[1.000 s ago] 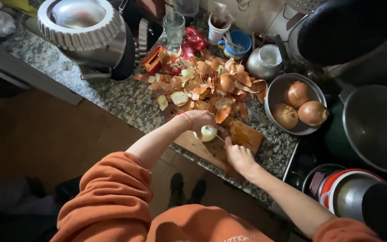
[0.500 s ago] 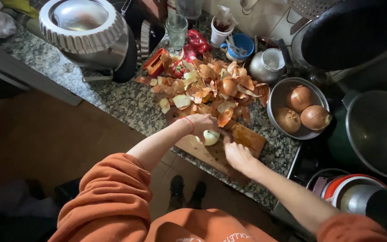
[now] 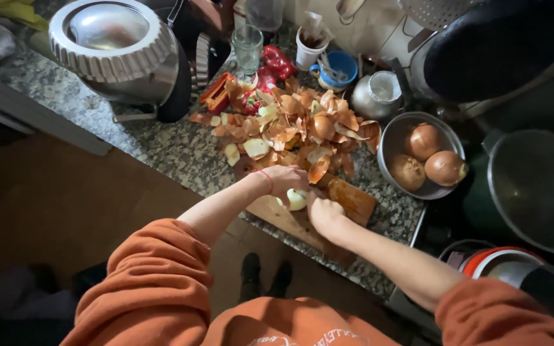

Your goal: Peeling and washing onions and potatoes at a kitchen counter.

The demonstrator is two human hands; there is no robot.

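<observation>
Both hands meet over a wooden cutting board [image 3: 347,198] that lies at the front edge of a speckled granite counter [image 3: 168,150]. The left hand [image 3: 286,179], with a red string at the wrist, curls its fingers over a pale peeled onion [image 3: 297,199] and presses on it from the far side. The right hand [image 3: 325,214] touches the same onion from the near side, its fingers bent close together; whether they grip anything besides the onion cannot be told. The onion sits on the board between the two hands, close to the counter's front edge.

Just behind the board, toward the back of the counter, lies a heap of brown onion skins [image 3: 296,125] with some red pepper pieces [image 3: 270,67] at its far side. To the right of the heap stands a metal bowl [image 3: 389,138] holding three unpeeled onions [image 3: 445,168]. At the back edge stand a drinking glass [image 3: 247,48], a blue cup [image 3: 340,67] and a small metal pot [image 3: 376,95]. A large metal lid [image 3: 113,45] rests on the counter's left part. Dark pans [image 3: 537,186] fill the right side.
</observation>
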